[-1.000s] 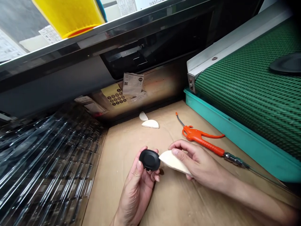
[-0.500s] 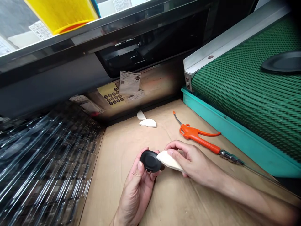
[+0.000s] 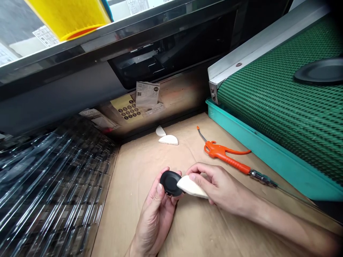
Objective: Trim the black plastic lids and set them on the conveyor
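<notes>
One black part w/ shallow recess is in my L hand, thumb on the near-left rim, fingers behind. White half-round pad is pinched in my R hand, thumb on top. Both up over the table. Pad tip overlaps black part's R rim; can't tell if touching.

Handling, my est.: pad light, a bit soft, thin edge prob. dents, so pinch at the back end, tip free. Black part looks light, stiff, smooth, maybe slippery + scratch-prone; hold by rim, off the face.

Vs 1 s ago: pad tip is over the rim, was only at its edge. L grip same. 2 other white pads on table, unchanged.
</notes>
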Motion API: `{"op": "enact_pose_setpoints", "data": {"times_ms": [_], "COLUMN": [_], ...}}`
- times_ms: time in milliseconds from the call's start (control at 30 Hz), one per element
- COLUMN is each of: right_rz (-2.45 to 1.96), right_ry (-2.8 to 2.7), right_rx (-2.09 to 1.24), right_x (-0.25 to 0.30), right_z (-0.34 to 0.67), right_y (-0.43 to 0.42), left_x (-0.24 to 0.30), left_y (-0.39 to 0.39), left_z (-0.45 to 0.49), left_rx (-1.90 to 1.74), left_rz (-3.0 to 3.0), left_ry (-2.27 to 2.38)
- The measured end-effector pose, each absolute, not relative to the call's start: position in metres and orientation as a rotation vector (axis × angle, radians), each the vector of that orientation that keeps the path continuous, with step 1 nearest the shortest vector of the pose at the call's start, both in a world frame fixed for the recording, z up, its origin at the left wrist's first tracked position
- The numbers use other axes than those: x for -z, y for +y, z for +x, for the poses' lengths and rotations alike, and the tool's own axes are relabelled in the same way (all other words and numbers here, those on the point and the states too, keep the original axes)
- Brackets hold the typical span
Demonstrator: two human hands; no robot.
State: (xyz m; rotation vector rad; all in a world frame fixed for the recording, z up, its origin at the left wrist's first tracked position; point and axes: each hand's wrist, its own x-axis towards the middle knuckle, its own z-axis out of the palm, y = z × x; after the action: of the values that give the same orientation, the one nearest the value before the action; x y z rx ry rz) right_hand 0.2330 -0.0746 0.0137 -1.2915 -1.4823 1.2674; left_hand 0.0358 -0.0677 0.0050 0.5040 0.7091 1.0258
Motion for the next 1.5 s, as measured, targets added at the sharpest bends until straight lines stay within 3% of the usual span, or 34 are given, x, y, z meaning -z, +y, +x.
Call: {"op": "enact_pose_setpoints", "data": {"times_ms": [67, 233, 500, 733, 1500], "right_rz": [-1.322, -1.287, -1.462, -1.595, -1.691], "right_ry": [-1.495, -1.524, -1.383, -1.609, -2.123], "right_rx": [-1.181, -1.349, -1.074, -0.797, -0.556], "right_x": [-0.014, -0.015, -0.01, -0.01, -0.005], "right_z": [0.233, 0.235, 0.246, 0.249, 0.241], "right_y": [-0.074, -0.075, -0.067, -0.065, -0.072], "left_x": [-0.005, -0.006, -0.013, -0.015, -0.019], "left_y": [-0.068, -0.067, -0.065, -0.064, -0.057], "left_z": [0.036, 0.036, 0.037, 0.035, 0.032], "left_rx": [-1.025, -1.03, -1.058, -1.092, -1.081], "left_rz": [0.507, 0.486, 0.416, 0.385, 0.322], "left_ry": [0.708, 0.696, 0.69, 0.688, 0.716]}}
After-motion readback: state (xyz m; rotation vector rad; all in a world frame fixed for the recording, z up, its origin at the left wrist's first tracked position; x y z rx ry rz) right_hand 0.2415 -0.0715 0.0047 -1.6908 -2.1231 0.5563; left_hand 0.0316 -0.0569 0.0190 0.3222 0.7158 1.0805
